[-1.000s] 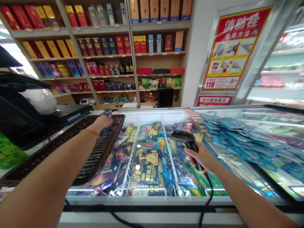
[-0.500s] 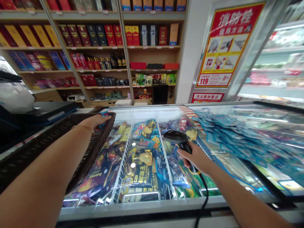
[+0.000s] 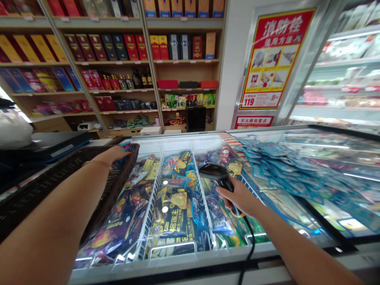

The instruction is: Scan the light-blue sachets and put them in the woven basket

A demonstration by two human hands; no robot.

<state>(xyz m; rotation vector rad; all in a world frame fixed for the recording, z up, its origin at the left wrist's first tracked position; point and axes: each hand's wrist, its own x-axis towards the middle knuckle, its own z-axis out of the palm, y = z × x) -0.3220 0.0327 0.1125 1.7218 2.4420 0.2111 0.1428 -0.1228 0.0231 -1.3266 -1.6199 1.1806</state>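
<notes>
My right hand [image 3: 240, 196] is wrapped around the handle of a black barcode scanner [image 3: 215, 172], held over the freezer's right-hand section with its head pointing left. A black cable [image 3: 251, 241] runs down from the handle. My left hand [image 3: 110, 154] is at the far end of a dark brown woven basket [image 3: 102, 206]. It closes on a blue packet [image 3: 126, 145] inside the rim; most of its fingertips are hidden. Below the scanner, wire dividers [image 3: 152, 194] separate colourful frozen-food bags [image 3: 178, 217] in the chest freezer.
A pile of blue-edged packets [image 3: 276, 162] lies on the freezer top at right. A flat black device [image 3: 56, 144] and a white plastic bag [image 3: 13, 128] are at left. Shelves of boxes and bottles [image 3: 118, 81] stand behind, beside a red fire-hydrant poster [image 3: 276, 59].
The view has shifted slightly, so the surroundings appear a little further left. Both hands keep their holds, with the scanner still over the freezer and the left hand still in the basket.
</notes>
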